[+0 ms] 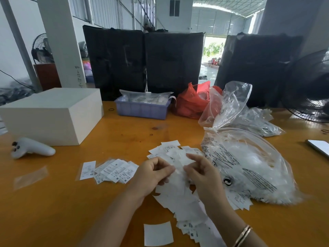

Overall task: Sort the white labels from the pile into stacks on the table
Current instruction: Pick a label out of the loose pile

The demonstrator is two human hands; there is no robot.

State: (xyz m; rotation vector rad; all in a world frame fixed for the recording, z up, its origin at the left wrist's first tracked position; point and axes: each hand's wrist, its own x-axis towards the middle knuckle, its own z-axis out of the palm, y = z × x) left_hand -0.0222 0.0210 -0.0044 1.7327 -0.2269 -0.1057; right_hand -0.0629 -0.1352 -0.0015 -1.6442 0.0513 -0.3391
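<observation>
A broad orange wooden table (114,207) carries everything. At its far left stands a big white rectangular box (51,114), and to the right lies a bulging clear plastic bag printed with black text (249,168). The loose pile of white labels (179,189) spreads across the middle, beside that bag. Left of the pile, a fanned row of sorted white labels marked with size letters (112,171) lies flat on the table. Above the pile the left hand (153,173) and right hand (203,172) hover close together, fingers curled, both pinching a single white label (179,169) between them.
</observation>
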